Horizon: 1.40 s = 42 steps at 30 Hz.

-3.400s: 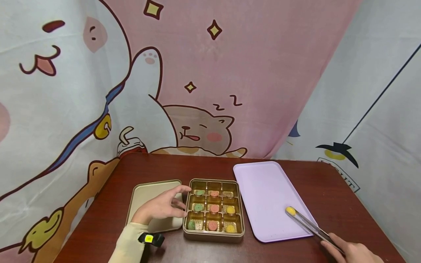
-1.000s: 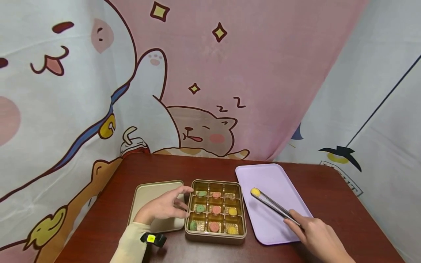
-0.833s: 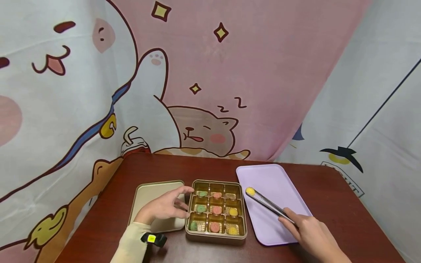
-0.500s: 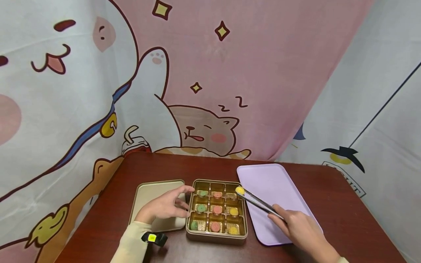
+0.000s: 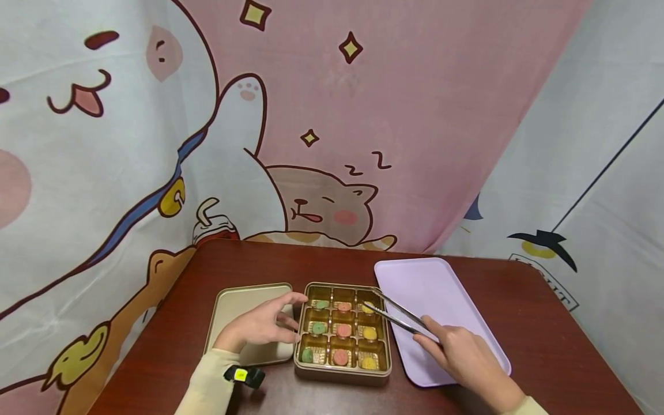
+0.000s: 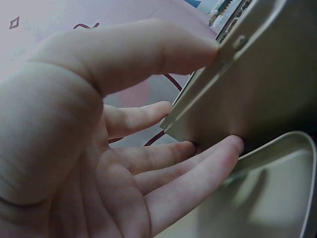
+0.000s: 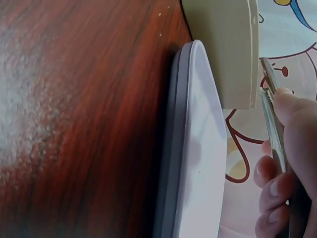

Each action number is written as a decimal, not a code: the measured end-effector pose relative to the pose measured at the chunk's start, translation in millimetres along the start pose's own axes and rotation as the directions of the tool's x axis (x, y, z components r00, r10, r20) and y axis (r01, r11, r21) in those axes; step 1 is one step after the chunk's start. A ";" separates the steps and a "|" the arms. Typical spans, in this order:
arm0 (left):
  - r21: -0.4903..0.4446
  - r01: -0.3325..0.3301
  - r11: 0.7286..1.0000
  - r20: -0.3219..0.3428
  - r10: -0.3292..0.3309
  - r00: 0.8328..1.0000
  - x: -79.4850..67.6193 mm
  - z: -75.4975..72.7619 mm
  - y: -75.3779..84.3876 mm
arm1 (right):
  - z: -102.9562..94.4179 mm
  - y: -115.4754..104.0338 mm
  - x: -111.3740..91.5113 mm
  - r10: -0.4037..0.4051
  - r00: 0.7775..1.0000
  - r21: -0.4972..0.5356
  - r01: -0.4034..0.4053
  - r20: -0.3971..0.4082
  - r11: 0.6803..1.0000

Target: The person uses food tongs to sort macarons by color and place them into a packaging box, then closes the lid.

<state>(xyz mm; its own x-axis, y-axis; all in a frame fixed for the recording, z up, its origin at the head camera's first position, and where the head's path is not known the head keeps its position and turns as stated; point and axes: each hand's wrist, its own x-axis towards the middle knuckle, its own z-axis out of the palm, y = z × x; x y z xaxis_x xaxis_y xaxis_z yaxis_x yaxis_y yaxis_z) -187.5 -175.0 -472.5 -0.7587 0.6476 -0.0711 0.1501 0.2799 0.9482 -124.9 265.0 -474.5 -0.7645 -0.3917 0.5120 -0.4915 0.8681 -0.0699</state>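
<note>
My right hand (image 5: 467, 360) grips metal tongs (image 5: 392, 319), whose arms stand apart over the back right compartment of a gold tin (image 5: 342, 375). A yellow biscuit-like round (image 5: 367, 310) lies in that compartment, partly behind a tong tip. The tin's compartments hold green rounds (image 5: 319, 328) on the left, pink rounds (image 5: 343, 330) in the middle and yellow rounds (image 5: 369, 334) on the right. Against the tin's left side rest the fingertips of my left hand (image 5: 259, 324); the left wrist view shows its thumb on the rim and fingers extended along the wall (image 6: 267, 84).
A gold lid (image 5: 236, 302) lies left of the tin, partly under my left hand. Right of the tin is a lilac tray (image 5: 420, 282), with my right hand above its near part. Both stand on a dark red-brown table (image 5: 332, 262) before a printed cloth.
My right hand has carried a yellow round leftward from the tray to the tin's back right compartment. The tongs have spread and the round lies there. My left hand has stayed at the tin.
</note>
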 end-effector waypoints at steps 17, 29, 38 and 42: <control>0.010 0.010 1.000 -0.008 -0.010 1.000 0.1 0.1 -0.5 | -1.5 -1.2 -1.3 -0.008 1.000 -0.008 0.008 0.004 1.000; 0.024 -0.004 1.000 -0.002 0.005 1.000 -0.5 -0.1 1.1 | -5.8 2.1 -8.0 0.000 0.999 -0.006 -0.001 -0.033 1.000; 0.017 0.012 1.000 -0.007 -0.012 1.000 -0.6 0.4 0.5 | -18.6 11.4 -18.8 0.161 0.984 -0.027 -0.160 0.072 0.987; 0.016 0.013 1.000 -0.006 -0.013 1.000 -0.3 0.3 -0.9 | -24.9 19.7 -25.4 0.229 0.967 -0.042 -0.226 0.113 0.973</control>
<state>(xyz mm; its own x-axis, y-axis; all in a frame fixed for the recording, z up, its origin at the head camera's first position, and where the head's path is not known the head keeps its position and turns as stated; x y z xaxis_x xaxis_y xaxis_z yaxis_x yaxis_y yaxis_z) -187.2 -175.2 -473.4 -0.7641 0.6398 -0.0820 0.1501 0.3000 0.9421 -104.7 299.6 -467.6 -0.8989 -0.2142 0.3821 -0.2882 0.9461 -0.1476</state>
